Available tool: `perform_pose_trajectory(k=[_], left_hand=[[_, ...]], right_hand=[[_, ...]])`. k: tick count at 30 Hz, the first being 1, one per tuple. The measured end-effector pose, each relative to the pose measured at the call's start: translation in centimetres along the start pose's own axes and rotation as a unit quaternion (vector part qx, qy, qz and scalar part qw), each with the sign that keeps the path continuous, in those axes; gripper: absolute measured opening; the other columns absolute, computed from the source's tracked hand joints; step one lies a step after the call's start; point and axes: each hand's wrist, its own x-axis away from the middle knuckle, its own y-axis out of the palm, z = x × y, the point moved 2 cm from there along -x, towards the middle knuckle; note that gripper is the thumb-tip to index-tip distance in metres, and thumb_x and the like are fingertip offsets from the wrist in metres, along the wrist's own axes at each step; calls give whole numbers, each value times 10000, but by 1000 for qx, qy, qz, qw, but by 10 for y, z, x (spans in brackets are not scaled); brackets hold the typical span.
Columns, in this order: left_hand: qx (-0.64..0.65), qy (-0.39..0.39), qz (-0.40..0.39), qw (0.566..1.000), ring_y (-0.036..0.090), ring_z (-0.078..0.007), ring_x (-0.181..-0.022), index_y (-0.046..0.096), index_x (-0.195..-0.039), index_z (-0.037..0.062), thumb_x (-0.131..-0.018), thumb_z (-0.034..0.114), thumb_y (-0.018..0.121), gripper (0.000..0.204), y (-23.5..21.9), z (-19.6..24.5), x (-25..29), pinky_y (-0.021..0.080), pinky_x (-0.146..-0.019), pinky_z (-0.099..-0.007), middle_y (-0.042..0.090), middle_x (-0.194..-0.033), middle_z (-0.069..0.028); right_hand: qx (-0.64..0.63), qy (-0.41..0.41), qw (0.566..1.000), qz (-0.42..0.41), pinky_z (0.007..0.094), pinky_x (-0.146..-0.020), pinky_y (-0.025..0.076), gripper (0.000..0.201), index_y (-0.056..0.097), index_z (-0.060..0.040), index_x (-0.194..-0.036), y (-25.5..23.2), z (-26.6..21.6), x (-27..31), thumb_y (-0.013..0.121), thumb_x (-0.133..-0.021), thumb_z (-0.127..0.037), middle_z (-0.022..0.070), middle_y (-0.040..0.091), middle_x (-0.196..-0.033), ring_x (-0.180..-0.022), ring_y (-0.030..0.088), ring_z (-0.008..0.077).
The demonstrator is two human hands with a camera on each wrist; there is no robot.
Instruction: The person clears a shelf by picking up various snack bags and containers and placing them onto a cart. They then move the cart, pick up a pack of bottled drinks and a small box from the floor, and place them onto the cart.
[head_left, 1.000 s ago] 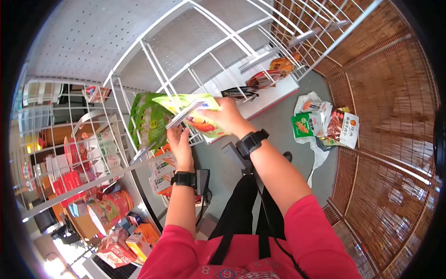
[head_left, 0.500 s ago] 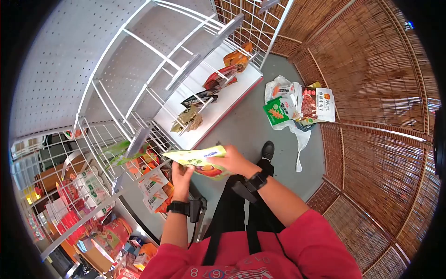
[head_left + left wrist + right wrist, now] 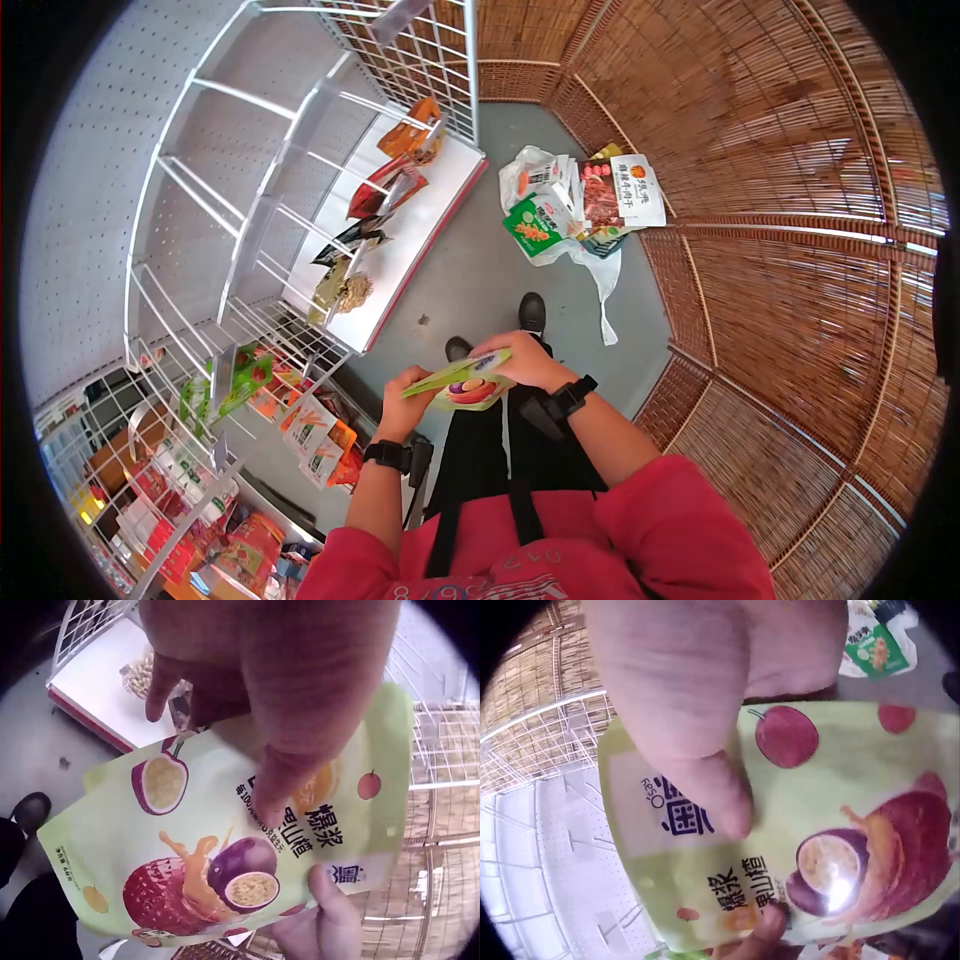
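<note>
A light green pouch with fruit pictures (image 3: 470, 388) is held in front of the body by both hands. The left hand (image 3: 402, 398) pinches its left end, the thumb lying on the printed front in the left wrist view, where the pouch (image 3: 202, 847) fills the middle. At the other end the right hand (image 3: 530, 362) grips it, thumb across the front beside the blue lettering, as the right wrist view shows on the pouch (image 3: 855, 787). Fingers behind the pouch are largely hidden.
A white wire rack (image 3: 290, 120) stands at left, with several snack bags on its white bottom shelf (image 3: 420, 235). Packets lie on a white plastic bag (image 3: 606, 290) on the floor. A woven screen (image 3: 760, 150) curves round the right. Boxes and packets fill the lower left.
Both hands have drawn the pouch away from the rack, down and toward the body. The view has turned, so the rack sits farther left and the feet show.
</note>
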Motion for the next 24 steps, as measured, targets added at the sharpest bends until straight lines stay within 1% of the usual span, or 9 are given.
perform_pose_trajectory(k=[5, 7, 9, 10, 12, 16, 19, 22, 24], left_hand=[[-22, 15, -32, 999, 607, -201, -707, 588, -813, 16, -704, 146, 662, 185, 30, 11, -18, 454, -625, -295, 609, -741, -129], [-29, 19, -22, 999, 607, -202, -723, 587, -837, 17, -715, 158, 655, 198, 45, 12, -25, 455, -636, -299, 612, -757, -123], [66, -48, 86, 993, 604, -193, -760, 585, -872, 21, -743, 190, 634, 218, 56, 4, -35, 454, -662, -293, 617, -802, -109], [66, -47, 84, 993, 604, -193, -760, 585, -872, 21, -743, 190, 634, 218, 60, 3, -40, 454, -662, -293, 617, -802, -109], [94, -68, 40, 992, 598, -176, -771, 586, -890, 26, -769, 211, 607, 221, 65, -3, -48, 449, -664, -282, 617, -826, -97], [89, -77, 0, 993, 584, -160, -720, 577, -914, 22, -778, 198, 592, 223, 78, -21, -58, 445, -655, -268, 611, -792, -95], [80, -96, -6, 992, 562, -141, -661, 576, -909, 9, -779, 178, 585, 214, 86, -24, -65, 441, -635, -250, 600, -741, -79], [155, -147, -13, 977, 547, -121, -629, 581, -874, -2, -776, 165, 582, 194, 97, -20, -70, 436, -617, -238, 589, -701, -60], [161, -206, -13, 965, 546, -107, -621, 584, -851, -3, -774, 158, 576, 179, 105, -14, -68, 432, -594, -236, 587, -682, -49]], right_hand=[[47, 111, 993, -6, 256, -719, 440, 237, 622, -49, -948, -29, 27, 30, 591, -713, -59, 95, 635, -842, -765, 598, 177], [65, 89, 994, 11, 265, -716, 437, 218, 619, -48, -951, -39, 49, 41, 582, -739, -85, 100, 633, -838, -766, 596, 196], [116, 180, 975, 63, 290, -687, 443, 231, 616, -43, -945, -51, 69, 49, 582, -766, -185, 121, 627, -799, -728, 598, 225], [115, 181, 975, 66, 290, -687, 443, 231, 616, -43, -945, -57, 75, 51, 582, -766, -185, 121, 627, -799, -728, 598, 225], [126, 298, 926, 192, 322, -643, 445, 286, 616, -42, -925, -74, 90, 57, 572, -774, -281, 143, 616, -743, -676, 595, 255], [136, 334, 874, 325, 393, -645, 436, 304, 619, -65, -891, -114, 146, 66, 550, -774, -337, 185, 595, -772, -768, 552, 372], [121, 338, 840, 406, 394, -604, 433, 309, 608, -24, -874, -149, 170, 61, 552, -780, -313, 177, 600, -715, -677, 583, 330], [-113, 283, 811, 499, 336, -518, 432, 270, 580, 43, -883, -182, 192, 40, 549, -800, -212, 92, 591, -663, -560, 548, 160], [-182, 268, 804, 498, 299, -510, 440, 251, 569, 17, -930, -208, 183, 22, 550, -810, -203, 74, 585, -732, -603, 549, 144]])
